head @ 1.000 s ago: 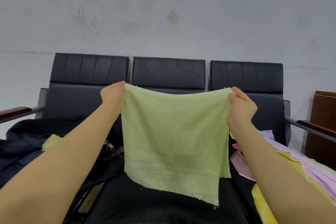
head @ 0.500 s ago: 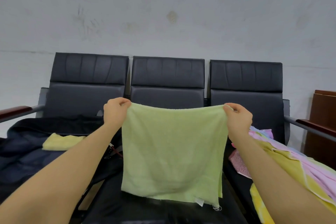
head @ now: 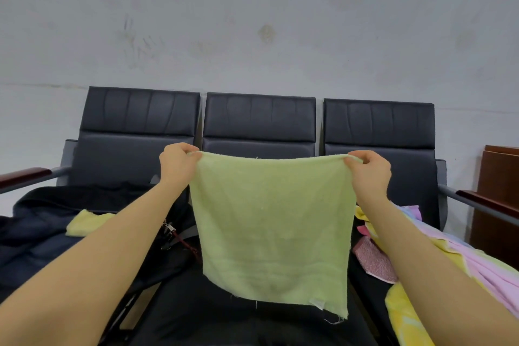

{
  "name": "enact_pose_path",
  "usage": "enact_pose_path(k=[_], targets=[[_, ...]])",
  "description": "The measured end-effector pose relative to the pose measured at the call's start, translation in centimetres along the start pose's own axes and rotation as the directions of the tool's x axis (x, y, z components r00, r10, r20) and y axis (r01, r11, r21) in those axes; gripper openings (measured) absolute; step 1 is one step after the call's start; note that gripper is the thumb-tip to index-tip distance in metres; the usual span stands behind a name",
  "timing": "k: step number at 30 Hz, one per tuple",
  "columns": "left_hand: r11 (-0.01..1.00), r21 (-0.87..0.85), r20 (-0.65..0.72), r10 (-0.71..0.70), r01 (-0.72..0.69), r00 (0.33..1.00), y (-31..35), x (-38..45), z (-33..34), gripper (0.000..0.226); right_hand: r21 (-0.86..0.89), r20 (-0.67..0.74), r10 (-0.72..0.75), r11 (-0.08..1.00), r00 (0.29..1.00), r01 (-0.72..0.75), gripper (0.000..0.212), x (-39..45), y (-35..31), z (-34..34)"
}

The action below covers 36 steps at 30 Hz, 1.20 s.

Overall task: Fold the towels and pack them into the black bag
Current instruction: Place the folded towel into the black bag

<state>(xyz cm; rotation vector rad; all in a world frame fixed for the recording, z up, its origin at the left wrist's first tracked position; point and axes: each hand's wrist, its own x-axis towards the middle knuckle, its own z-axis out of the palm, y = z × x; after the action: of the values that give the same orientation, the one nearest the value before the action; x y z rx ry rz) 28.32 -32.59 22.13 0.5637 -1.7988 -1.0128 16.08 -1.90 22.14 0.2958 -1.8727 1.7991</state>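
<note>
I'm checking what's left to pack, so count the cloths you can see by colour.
Light green towel, held up by left hand and right hand: 1
Yellow cloth on the black bag: 1
Mixed pink and yellow pile, pieces inseparable: 1
Total: 3

2 bare forearms, no sleeves, left hand (head: 176, 166), right hand (head: 370, 174)
</note>
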Motion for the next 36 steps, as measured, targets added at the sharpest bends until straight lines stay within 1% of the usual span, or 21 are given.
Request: enact_pose_path(k=[2,4,7,9,13,15,17,20,25,29,31,33,36], targets=[[0.991,0.120,0.015,0.059,-0.060,0.998,-0.2,-0.4,-0.2,0.016,-0.020,-0.019,-0.008,1.000,1.000,0.008,0.011,-0.1,0.2,0.0],[0.974,0.211,0.018,0.083,-0.085,0.996,-0.3,-1.0,-0.5,0.020,-0.039,-0.048,0.002,0.999,0.999,-0.004,0.008,-0.3,0.5,-0.1],[0.964,0.253,0.020,0.085,-0.087,0.996,-0.5,-1.5,-0.7,0.025,-0.084,-0.062,0.044,0.995,0.997,-0.049,0.010,-1.1,0.4,-0.6],[0.980,0.197,0.005,0.043,-0.043,0.999,-0.4,-1.8,-0.9,0.026,-0.051,-0.076,0.061,0.997,0.995,-0.065,0.010,-1.5,0.0,-1.0],[0.999,-0.046,-0.084,-0.028,0.024,0.996,0.6,-2.4,-1.3,0.025,0.114,-0.105,0.071,0.992,0.992,-0.059,0.010,-1.9,-1.0,-1.5],[0.990,-0.129,-0.114,-0.064,0.049,0.991,0.8,-2.9,-1.5,0.024,0.166,-0.108,0.076,0.984,0.991,-0.058,0.010,-2.0,-1.2,-1.9],[0.982,-0.175,-0.117,-0.093,0.072,0.989,0.6,-3.2,-1.5,0.023,0.178,-0.103,0.089,0.982,0.991,-0.070,0.006,-2.0,-1.1,-2.2],[0.961,-0.251,-0.077,-0.143,0.120,0.987,-0.2,-3.2,-0.9,0.019,0.183,-0.103,0.117,0.978,0.988,-0.097,0.002,-1.9,0.0,-2.0],[0.946,-0.264,-0.016,-0.200,0.189,0.980,-3.1,-2.5,1.8,0.016,0.182,-0.062,0.177,0.970,0.982,-0.163,0.006,-0.4,4.1,-0.6],[0.949,-0.229,0.023,-0.216,0.215,0.976,-5.9,-1.0,4.8,0.017,0.124,-0.031,0.217,0.969,0.976,-0.212,0.005,1.3,7.7,1.7],[0.951,-0.222,0.030,-0.214,0.216,0.976,-6.8,0.3,6.6,0.014,0.127,-0.012,0.244,0.962,0.970,-0.240,0.011,2.6,9.2,3.1],[0.938,-0.254,0.044,-0.231,0.234,0.972,-7.2,1.8,8.3,0.013,0.170,0.012,0.269,0.949,0.963,-0.267,0.012,4.0,10.2,4.5],[0.919,-0.320,0.050,-0.229,0.232,0.972,-7.2,4.5,10.7,0.014,0.286,0.005,0.278,0.920,0.960,-0.268,0.010,6.3,10.6,6.4]])
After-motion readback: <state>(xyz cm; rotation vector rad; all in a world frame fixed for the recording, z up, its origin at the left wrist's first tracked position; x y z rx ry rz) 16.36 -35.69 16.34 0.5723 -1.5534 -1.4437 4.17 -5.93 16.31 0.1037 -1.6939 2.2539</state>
